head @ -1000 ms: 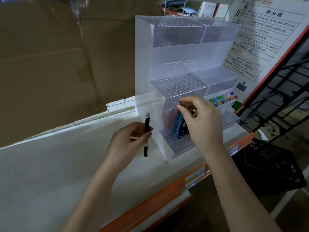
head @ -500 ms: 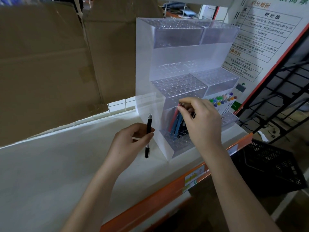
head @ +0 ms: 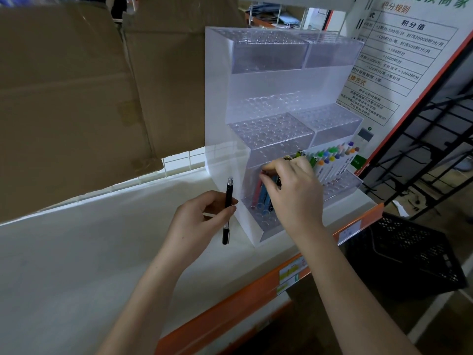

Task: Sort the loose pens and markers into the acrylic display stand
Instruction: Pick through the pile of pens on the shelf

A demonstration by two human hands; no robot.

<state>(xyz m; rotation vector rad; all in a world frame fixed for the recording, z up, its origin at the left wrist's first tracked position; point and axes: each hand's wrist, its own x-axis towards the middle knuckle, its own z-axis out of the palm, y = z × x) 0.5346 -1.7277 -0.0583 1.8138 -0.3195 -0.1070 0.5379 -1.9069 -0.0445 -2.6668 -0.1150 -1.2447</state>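
L hand (head: pixel 198 224) pinches a slim black pen (head: pixel 227 210) btwn thumb and fingers, fingers curled round the barrel; pen stands near upright, silver cap end up, glossy dark tip down, just beside the stand's left wall. R hand (head: pixel 294 190) reaches into the lowest tier, fingertips closed on the top of a pen in the pink and blue pens (head: pixel 263 193) cluster; which one exactly I can't tell, the hand covers it.

Acrylic display stand (head: pixel 268 80) is clear w/ frosted side and back panels, stepped in three tiers, each tier a flat plate drilled w/ rows of round holes, split left/right. Upper tiers show only holes. Lowest right section holds white-barrelled markers (head: pixel 332 160) w/ coloured caps (green, blue, orange, purple), leaning back in rows. A few metal-clipped pen tops stick out just above the R hand's knuckles.

Stand sits at the right end of a smooth white shelf (head: pixel 89 252) w/ an orange front rail (head: pixel 256 298) carrying a price label. Low white wire grid runs along the shelf's back edge.

Behind: flat brown cardboard sheets (head: pixel 89 85), creased and taped, block the view past the shelf. Right: printed poster (head: pixel 409 47) w/ Chinese text, black wire rack (head: pixel 435 124), black perforated plastic crate (head: pixel 409 254) on the floor.
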